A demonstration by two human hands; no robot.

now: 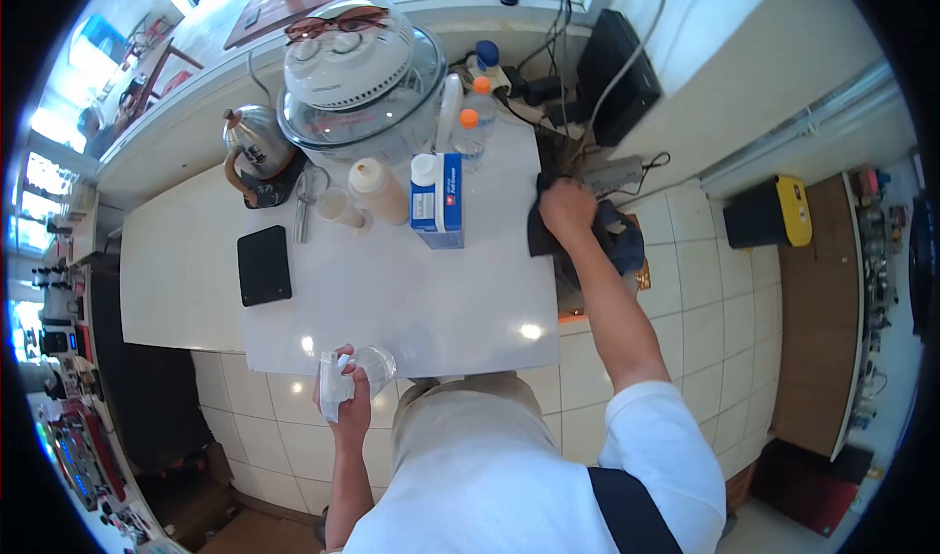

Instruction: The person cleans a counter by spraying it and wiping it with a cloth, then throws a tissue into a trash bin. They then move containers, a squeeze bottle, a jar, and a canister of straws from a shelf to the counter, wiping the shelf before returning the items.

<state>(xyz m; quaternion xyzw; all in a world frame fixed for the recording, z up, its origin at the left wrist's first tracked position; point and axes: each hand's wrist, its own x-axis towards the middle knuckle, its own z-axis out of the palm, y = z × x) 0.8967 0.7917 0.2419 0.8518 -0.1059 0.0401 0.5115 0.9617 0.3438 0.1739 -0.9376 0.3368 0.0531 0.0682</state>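
Note:
My left hand [348,397] is wrapped round a clear spray bottle [374,366] with a white head, at the table's front edge. Off the right edge of the white table [411,309], my right hand [568,209] is closed on a dark cloth [540,233]. On the table stand a blue and white carton [437,201], a cream squeeze bottle [378,192] and a smaller pale bottle [342,210]. A black flat scale [264,266] lies to the left of them.
A glass-bowled oven [362,113] stands at the back, with glasses on its lid. A steel kettle [257,143] is left of it; two orange-capped bottles [468,141] are right. Cables hang near a black box [619,76]. A yellow-lidded bin [769,211] stands far right.

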